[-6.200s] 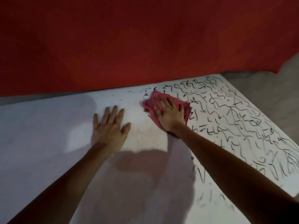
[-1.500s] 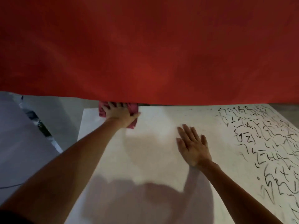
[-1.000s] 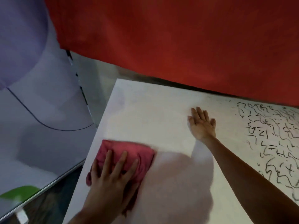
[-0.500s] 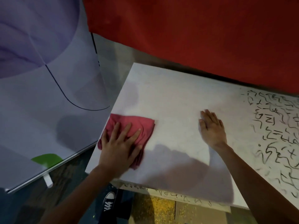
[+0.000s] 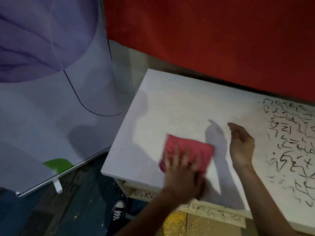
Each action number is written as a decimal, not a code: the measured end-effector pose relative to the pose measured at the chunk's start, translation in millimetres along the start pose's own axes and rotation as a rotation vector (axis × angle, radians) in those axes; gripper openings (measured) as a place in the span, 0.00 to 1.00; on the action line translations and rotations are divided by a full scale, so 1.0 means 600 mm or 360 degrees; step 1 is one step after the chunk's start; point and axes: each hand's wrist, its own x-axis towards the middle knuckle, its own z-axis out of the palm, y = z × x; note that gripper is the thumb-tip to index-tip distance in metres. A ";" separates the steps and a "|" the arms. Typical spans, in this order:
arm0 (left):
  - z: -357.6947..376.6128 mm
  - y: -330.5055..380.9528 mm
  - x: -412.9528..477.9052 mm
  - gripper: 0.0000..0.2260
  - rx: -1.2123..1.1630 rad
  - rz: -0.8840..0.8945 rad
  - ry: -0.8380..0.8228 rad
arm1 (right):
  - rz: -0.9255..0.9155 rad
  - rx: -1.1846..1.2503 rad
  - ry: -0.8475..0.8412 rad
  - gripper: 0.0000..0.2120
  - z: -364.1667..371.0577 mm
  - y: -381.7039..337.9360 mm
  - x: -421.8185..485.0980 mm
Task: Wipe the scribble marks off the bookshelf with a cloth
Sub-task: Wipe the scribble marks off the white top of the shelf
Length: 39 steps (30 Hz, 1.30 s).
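Pressing spread, motion-blurred fingers (image 5: 177,157) flat onto a pink cloth (image 5: 187,149) with the left hand (image 5: 183,178), near the front edge of the white bookshelf (image 5: 170,103) top. Holding the right hand (image 5: 242,147) just beside the cloth, turned on edge above the top, fingers loosely straight and gripping nothing. Showing black scribble marks (image 5: 289,142) covering the top's right part, too loose to read as words. Backing onto a red backdrop (image 5: 204,31) at the bookshelf's far side.

cloth (image 5: 187,150) on bookshelf (image 5: 179,106), marks (image 5: 293,142) rightward
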 end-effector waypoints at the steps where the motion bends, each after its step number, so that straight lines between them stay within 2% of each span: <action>1: -0.002 0.015 -0.009 0.24 -0.0167 0.0078 -0.0009 | -0.0051 0.0041 0.0025 0.17 0.004 -0.018 -0.021; 2: -0.018 0.017 -0.018 0.25 -0.0388 0.0121 -0.0072 | -0.0107 0.0017 -0.0005 0.16 0.013 -0.028 -0.051; 3: -0.034 0.003 -0.018 0.24 -0.0601 0.0195 0.0010 | -0.0189 -0.0120 -0.0107 0.14 0.026 -0.031 -0.088; 4: -0.051 -0.023 -0.011 0.22 -0.0784 0.0227 0.0197 | -0.0278 -0.0236 -0.0250 0.12 0.038 -0.030 -0.128; 5: -0.073 -0.054 -0.004 0.20 -0.0872 0.0190 0.0272 | -0.0434 -0.0480 -0.0400 0.12 0.052 -0.025 -0.169; 8: -0.113 -0.161 0.042 0.19 -0.0804 -0.0085 0.0555 | -0.0779 -0.1145 -0.0810 0.30 0.066 0.005 -0.216; 10: -0.125 -0.206 0.076 0.21 -0.0613 -0.0155 0.0627 | -0.0592 -0.1324 -0.0938 0.37 0.022 0.028 -0.163; 13: -0.122 -0.236 0.114 0.21 -0.0270 -0.0231 0.0436 | -0.0018 -0.1487 -0.0570 0.40 -0.090 0.094 -0.067; 14: -0.120 -0.241 0.121 0.22 -0.0203 -0.0235 0.0394 | 0.0243 -0.1509 -0.0486 0.39 -0.128 0.100 -0.038; 16: -0.117 -0.247 0.128 0.22 -0.0128 -0.0228 0.0341 | 0.0514 -0.1457 -0.0315 0.32 -0.155 0.090 -0.021; 18: -0.119 -0.248 0.139 0.22 -0.0094 -0.0217 0.0295 | 0.0412 -0.1500 -0.0195 0.28 -0.099 0.074 -0.053; 19: -0.122 -0.246 0.147 0.22 -0.0075 -0.0210 0.0275 | 0.0352 -0.1564 -0.0302 0.27 -0.033 0.065 -0.088; 20: -0.124 -0.244 0.160 0.22 -0.0061 -0.0187 0.0259 | 0.0174 -0.1640 -0.0494 0.28 0.034 0.074 -0.120; 22: -0.128 -0.233 0.190 0.23 -0.0040 -0.0123 0.0203 | -0.0251 -0.1824 -0.1012 0.32 0.183 0.220 -0.206; 24: -0.129 -0.218 0.217 0.23 -0.0035 -0.0052 0.0151 | -0.0461 -0.1566 -0.1173 0.33 0.273 0.290 -0.271; 26: -0.124 -0.216 0.233 0.23 -0.0014 -0.0008 0.0110 | -0.0623 -0.1346 -0.0858 0.24 0.196 0.199 -0.258; 27: -0.119 -0.221 0.234 0.23 -0.0003 0.0002 0.0095 | -0.0611 -0.1226 -0.0739 0.21 0.122 0.095 -0.234; 28: -0.111 -0.228 0.231 0.23 0.0020 0.0021 0.0091 | -0.0607 -0.1155 -0.0693 0.21 0.066 0.049 -0.214; 29: -0.104 -0.233 0.226 0.22 0.0054 0.0047 0.0101 | -0.0559 -0.1188 -0.0519 0.24 0.022 0.033 -0.197; 30: -0.095 -0.236 0.220 0.22 0.0073 0.0066 0.0117 | -0.0386 -0.1306 -0.0427 0.27 -0.032 0.042 -0.155; 32: -0.090 -0.235 0.216 0.22 0.0095 0.0088 0.0137 | 0.0198 -0.1464 -0.0362 0.31 -0.104 0.087 -0.065; 34: -0.092 -0.232 0.218 0.22 0.0118 0.0057 0.0126 | 0.0494 -0.1451 -0.0273 0.27 -0.100 0.094 -0.029; 36: -0.092 -0.228 0.219 0.22 0.0149 0.0024 0.0109 | 0.0419 -0.1518 -0.0295 0.27 -0.029 0.062 -0.045; 39: -0.088 -0.231 0.221 0.21 0.0115 0.0059 0.0176 | -0.0259 -0.1584 -0.0516 0.28 0.094 -0.002 -0.157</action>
